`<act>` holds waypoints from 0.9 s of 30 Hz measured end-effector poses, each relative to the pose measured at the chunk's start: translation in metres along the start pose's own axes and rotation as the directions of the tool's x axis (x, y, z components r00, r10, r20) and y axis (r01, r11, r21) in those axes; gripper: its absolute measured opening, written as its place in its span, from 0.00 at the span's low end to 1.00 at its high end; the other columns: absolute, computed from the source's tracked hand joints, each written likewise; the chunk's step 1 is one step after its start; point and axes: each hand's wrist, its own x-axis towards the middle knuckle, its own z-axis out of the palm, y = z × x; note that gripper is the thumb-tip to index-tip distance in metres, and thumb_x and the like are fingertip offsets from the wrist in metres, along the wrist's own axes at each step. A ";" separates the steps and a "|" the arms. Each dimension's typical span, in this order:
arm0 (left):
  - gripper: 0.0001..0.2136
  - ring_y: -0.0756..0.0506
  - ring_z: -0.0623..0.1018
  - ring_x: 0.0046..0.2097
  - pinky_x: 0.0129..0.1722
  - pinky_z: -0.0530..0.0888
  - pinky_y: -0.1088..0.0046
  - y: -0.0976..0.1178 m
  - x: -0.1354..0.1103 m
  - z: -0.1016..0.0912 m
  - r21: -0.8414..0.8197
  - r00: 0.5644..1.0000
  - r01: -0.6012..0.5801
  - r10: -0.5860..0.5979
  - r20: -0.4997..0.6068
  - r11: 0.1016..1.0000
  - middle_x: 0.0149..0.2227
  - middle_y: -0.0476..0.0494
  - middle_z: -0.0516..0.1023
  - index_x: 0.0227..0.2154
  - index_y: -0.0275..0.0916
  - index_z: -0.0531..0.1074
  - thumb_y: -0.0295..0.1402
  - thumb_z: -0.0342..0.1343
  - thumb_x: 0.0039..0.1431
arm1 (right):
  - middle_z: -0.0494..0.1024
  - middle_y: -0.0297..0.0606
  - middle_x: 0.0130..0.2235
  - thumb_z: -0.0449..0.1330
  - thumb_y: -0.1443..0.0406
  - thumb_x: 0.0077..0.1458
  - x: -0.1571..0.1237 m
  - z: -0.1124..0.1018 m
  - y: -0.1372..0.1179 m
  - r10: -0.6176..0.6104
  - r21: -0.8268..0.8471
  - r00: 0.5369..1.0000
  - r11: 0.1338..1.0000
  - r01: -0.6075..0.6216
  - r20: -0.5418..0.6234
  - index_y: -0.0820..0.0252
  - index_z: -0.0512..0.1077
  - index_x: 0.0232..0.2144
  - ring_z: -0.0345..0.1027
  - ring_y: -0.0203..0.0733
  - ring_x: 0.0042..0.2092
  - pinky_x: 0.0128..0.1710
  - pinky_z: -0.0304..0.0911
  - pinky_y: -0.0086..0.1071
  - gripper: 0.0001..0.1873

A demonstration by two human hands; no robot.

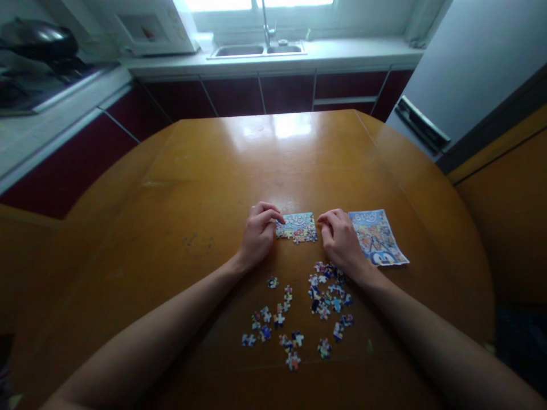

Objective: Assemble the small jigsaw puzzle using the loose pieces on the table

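A partly joined strip of jigsaw puzzle (297, 227) lies on the round wooden table (205, 188). My left hand (258, 235) rests at its left end, fingers curled, fingertips touching the edge. At the strip's right end sits my right hand (341, 238), fingers also curled against the pieces. Whether either hand pinches a loose piece is hidden. A colourful reference picture (377, 237) lies just right of my right hand. Several loose puzzle pieces (299, 313) are scattered on the table between my forearms.
Beyond the table runs a counter with a sink (256, 50) under a window and dark red cabinets (239, 94). A microwave (149, 25) stands at the back left, a dark pan (40, 40) on a stove further left. A grey fridge (465, 74) stands at the right.
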 end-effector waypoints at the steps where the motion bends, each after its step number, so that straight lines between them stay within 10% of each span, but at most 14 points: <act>1: 0.14 0.44 0.71 0.45 0.47 0.68 0.61 0.000 0.000 0.000 0.003 1.000 0.002 -0.002 0.001 1.000 0.38 0.45 0.72 0.26 0.40 0.75 0.17 0.48 0.54 | 0.72 0.44 0.39 0.51 0.70 0.59 0.000 0.000 0.000 -0.004 -0.003 1.000 1.000 0.004 0.004 0.57 0.70 0.34 0.64 0.49 0.44 0.45 0.61 0.44 0.09; 27: 0.14 0.43 0.71 0.46 0.50 0.69 0.60 0.000 -0.001 0.000 0.022 1.000 0.006 -0.006 0.005 1.000 0.37 0.45 0.72 0.26 0.41 0.75 0.18 0.48 0.55 | 0.70 0.42 0.55 0.56 0.68 0.61 -0.011 -0.003 -0.023 -0.238 -0.073 0.944 0.963 0.260 0.231 0.49 0.79 0.40 0.57 0.55 0.58 0.53 0.58 0.54 0.12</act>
